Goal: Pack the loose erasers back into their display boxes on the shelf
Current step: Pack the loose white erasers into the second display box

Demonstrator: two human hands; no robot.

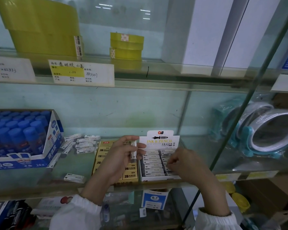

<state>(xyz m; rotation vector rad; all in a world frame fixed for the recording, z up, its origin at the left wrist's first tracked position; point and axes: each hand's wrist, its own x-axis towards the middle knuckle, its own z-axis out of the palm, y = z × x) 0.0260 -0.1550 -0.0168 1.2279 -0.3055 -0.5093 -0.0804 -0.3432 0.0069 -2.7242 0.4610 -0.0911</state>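
Observation:
A white "Ink & Pencil Eraser" display box (pixel 159 141) stands on the glass shelf (pixel 73 165), holding rows of sleeved erasers. My left hand (pixel 118 156) holds one white-sleeved eraser (pixel 133 151) upright, just left of that box. Over the box's right column, my right hand (pixel 184 163) has its fingers curled down onto the erasers there; whether it grips one is hidden. Left of the box sits a yellow box of 2B erasers (pixel 130 173). Several loose erasers (pixel 85 145) lie in a heap further left, and a single loose eraser (pixel 74 177) lies near the front edge.
A blue box of glue sticks (pixel 22 138) fills the shelf's left end. Teal-and-white tape rolls (pixel 264 130) stand behind a slanted glass panel at right. Yellow tape rolls (pixel 126 46) and price labels (pixel 81 73) are on the shelf above. More stationery lies below.

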